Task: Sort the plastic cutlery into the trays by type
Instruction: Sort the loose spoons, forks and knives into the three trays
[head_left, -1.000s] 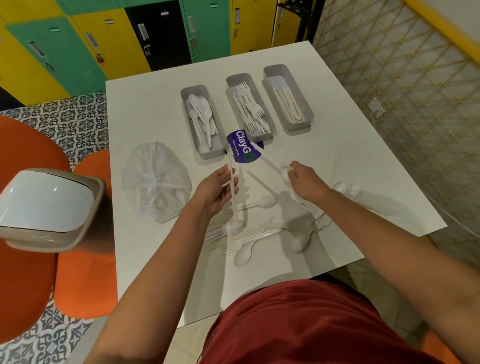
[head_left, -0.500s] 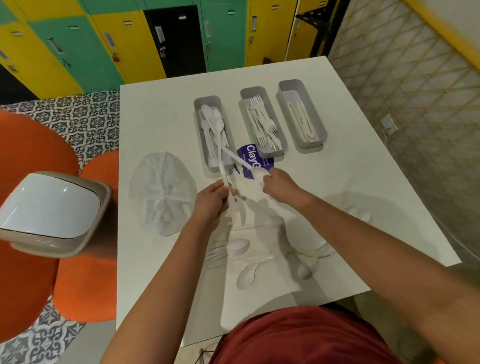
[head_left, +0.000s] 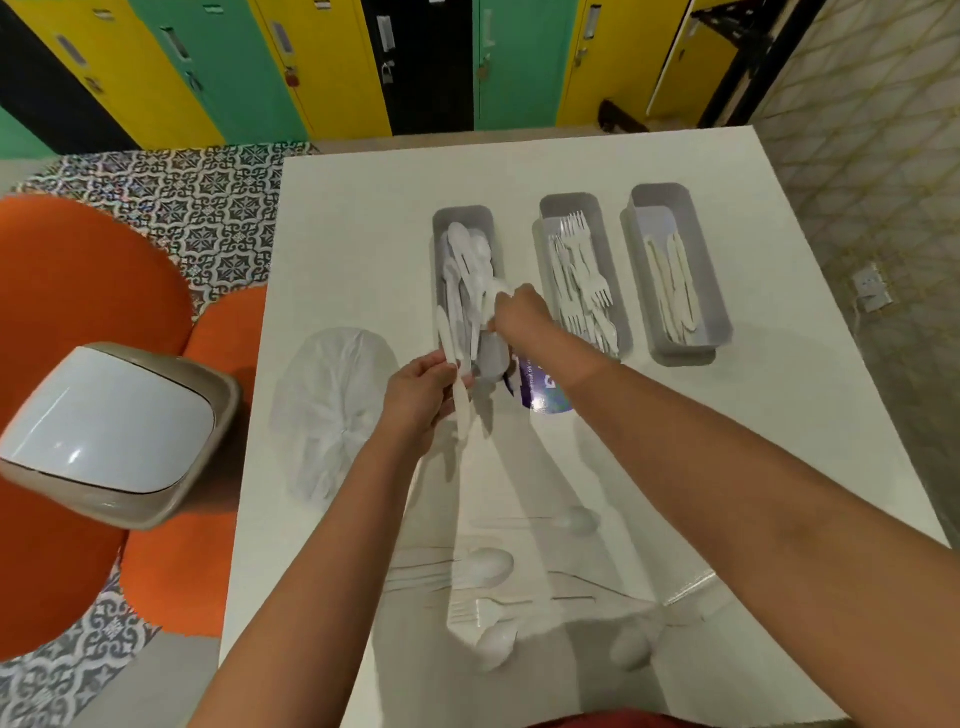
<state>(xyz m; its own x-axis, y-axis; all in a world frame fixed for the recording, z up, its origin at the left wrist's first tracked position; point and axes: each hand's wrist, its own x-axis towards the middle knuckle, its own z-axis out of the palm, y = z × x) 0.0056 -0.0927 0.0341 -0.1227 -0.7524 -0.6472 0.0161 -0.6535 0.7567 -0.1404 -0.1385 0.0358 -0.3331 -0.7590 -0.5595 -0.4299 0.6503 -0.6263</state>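
Fingers of both hands pinch spoons (head_left: 451, 332) lying lengthwise over the spoon tray (head_left: 440, 228).

Both forearms bare, no sleeves/watch visible; red garment (head_left: 597, 722) at bottom edge of frame.

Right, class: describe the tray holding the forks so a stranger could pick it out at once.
On the white table, three grey trays sit in a row at the far side. The fork tray is the middle one, between the spoon tray and the knife tray. Only its contents have prongs.
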